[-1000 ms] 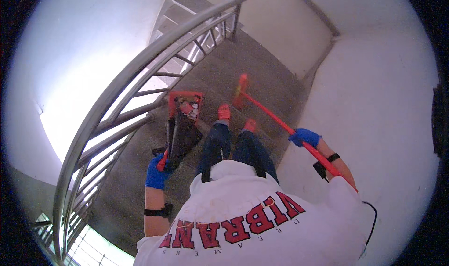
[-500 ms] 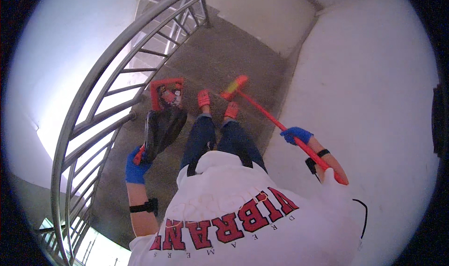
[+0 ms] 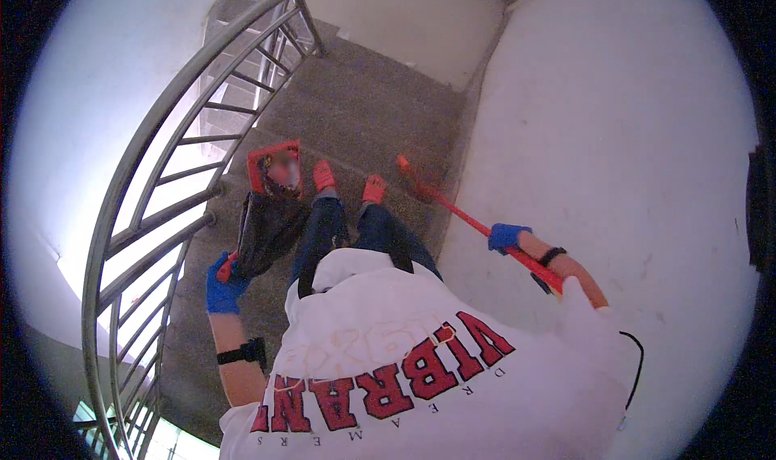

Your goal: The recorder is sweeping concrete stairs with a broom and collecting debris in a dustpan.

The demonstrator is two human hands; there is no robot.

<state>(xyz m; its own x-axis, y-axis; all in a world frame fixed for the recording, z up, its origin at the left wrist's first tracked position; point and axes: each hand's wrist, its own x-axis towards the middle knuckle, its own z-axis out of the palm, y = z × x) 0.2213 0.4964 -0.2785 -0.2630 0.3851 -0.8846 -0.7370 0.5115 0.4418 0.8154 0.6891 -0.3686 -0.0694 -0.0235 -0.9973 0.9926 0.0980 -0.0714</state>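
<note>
My left hand [image 3: 224,289], in a blue glove, is closed round the red handle of a dustpan [image 3: 292,146]. The pan has a red, squarish rim with mixed litter [image 3: 280,171] inside, blurred in part. A black plastic bag [image 3: 263,230] hangs between the rim and my left hand. My right hand [image 3: 507,237], gloved in blue as well, grips the long red stick of a broom [image 3: 462,215], which runs along my forearm. The broom's head, smeared by motion, is low over the floor to the right of my right foot.
A metal railing [image 3: 153,128] curves along the left, with grey steps [image 3: 230,64] beyond it. On the right rises a white wall [image 3: 598,137]. I stand in red shoes [image 3: 373,189] on a grey floor [image 3: 372,88] by a step edge.
The broom head has swung from in front of my right foot to the right of it. Both hands keep their grips. The whole view has shifted slightly, and the dustpan remains left of my feet.
</note>
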